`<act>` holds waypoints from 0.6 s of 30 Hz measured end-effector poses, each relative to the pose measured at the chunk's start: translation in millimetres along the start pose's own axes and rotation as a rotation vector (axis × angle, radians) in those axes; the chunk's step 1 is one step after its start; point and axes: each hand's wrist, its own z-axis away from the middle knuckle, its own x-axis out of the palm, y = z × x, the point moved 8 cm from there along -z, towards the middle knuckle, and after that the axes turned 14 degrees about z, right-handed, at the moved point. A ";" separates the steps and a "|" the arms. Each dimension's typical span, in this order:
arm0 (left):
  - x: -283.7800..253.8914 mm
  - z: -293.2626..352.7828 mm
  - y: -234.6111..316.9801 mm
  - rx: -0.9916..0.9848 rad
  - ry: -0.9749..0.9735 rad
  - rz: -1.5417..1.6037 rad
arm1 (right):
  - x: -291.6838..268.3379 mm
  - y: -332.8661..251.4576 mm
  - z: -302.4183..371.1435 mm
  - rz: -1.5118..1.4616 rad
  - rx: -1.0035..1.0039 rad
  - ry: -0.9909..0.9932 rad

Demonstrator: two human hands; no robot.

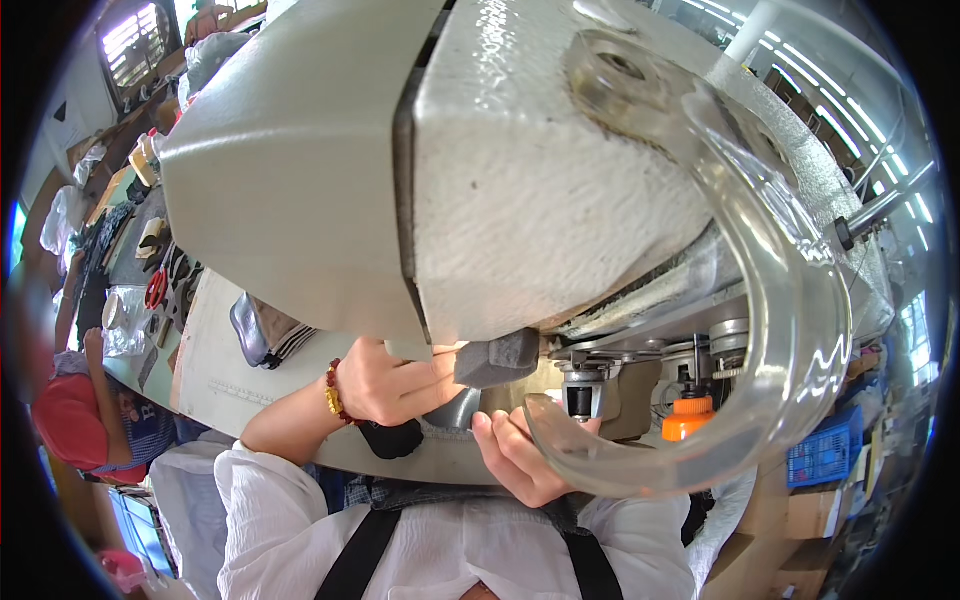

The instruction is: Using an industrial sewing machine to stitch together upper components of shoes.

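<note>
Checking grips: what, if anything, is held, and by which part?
Left hand is at the left edge of the grey piece, right hand at its right; whether either grips cannot be told.

One left hand [388,385], one right hand [520,458], one machine [550,190] and one curved guard [803,300] were counted. One bracelet [333,393], one grey block [497,360], one orange cap [688,419], one blue basket [822,452], one pair of red scissors [156,289] and two black straps [358,556] were seen.

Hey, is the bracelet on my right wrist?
No, the red and gold bracelet sits at the base of your left hand.
</note>
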 end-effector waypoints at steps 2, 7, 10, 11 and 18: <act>13.1 12.2 -8.1 -0.064 -0.009 0.063 | 2.3 1.0 -1.3 0.049 -0.026 -0.003; 45.6 44.1 -29.0 -0.237 0.032 0.299 | 10.5 1.7 0.8 0.177 -0.129 0.002; 47.5 53.4 -30.1 -0.272 0.035 0.278 | 20.0 -9.1 11.3 0.255 -0.277 -0.023; 46.8 54.2 -29.8 -0.279 0.032 0.265 | 25.3 -15.5 14.7 0.298 -0.331 -0.032; 36.1 44.5 -36.8 -0.300 0.002 0.139 | 43.1 -22.0 25.3 0.578 -0.399 -0.070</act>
